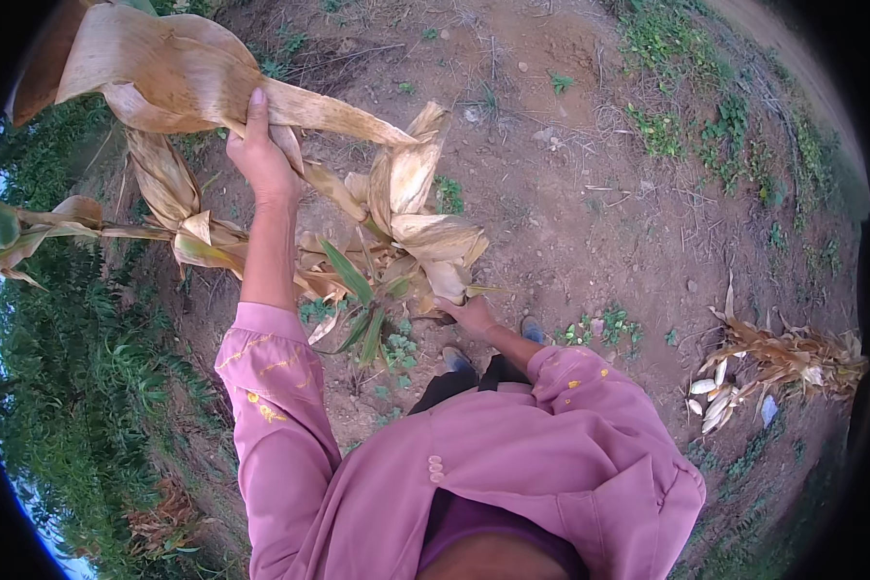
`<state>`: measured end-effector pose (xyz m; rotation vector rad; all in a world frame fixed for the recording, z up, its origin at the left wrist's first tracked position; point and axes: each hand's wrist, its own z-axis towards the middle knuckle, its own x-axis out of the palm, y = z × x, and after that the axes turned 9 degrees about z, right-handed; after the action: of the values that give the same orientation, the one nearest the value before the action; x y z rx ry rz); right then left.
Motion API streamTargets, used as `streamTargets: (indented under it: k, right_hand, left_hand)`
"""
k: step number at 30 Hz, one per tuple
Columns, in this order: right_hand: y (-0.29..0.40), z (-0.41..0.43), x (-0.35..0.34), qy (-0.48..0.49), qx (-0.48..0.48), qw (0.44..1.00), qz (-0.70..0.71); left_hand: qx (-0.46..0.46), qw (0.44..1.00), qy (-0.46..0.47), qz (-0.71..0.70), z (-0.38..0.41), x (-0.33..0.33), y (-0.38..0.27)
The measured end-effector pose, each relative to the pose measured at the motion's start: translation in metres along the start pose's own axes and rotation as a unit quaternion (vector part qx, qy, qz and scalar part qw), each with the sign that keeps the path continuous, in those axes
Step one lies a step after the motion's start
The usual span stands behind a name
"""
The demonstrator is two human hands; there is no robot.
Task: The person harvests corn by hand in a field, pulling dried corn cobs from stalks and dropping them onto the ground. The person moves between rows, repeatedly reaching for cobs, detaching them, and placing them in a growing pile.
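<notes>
My left hand (264, 156) grips a dry maize stalk (330, 190) among its leaves, the thumb lying against a broad dry maize leaf (181, 69). Lower down and to the right, my right hand (471, 316) is at the lower end of the dry husk leaves (446, 243) on this stalk; its fingers are partly hidden by them. A second maize stalk (134, 231) crosses from the left edge, with a husk-wrapped ear (161, 177) on it. Green blades (355, 279) stand just below the stalks.
On the ground at right lie a heap of dry maize stalks and leaves (790, 359) and several pale maize ears (718, 406). Dense green plants (87, 377) grow at left. Low weeds (728, 123) dot the bare soil. My shoes (455, 358) are below my right hand.
</notes>
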<state>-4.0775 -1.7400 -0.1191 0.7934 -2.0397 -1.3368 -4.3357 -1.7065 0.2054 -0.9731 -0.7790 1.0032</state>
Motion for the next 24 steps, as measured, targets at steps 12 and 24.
streamTargets:
  k: [12,24]
  right_hand:
    - [0.063,-0.036,0.0,-0.063,0.004,0.981,-0.182]
    - [0.042,-0.11,0.04,0.043,0.177,0.594,0.784]
  left_hand:
    - [0.036,0.993,0.102,-0.036,-0.015,0.002,-0.006]
    - [0.103,0.989,0.093,-0.051,-0.056,-0.003,-0.027]
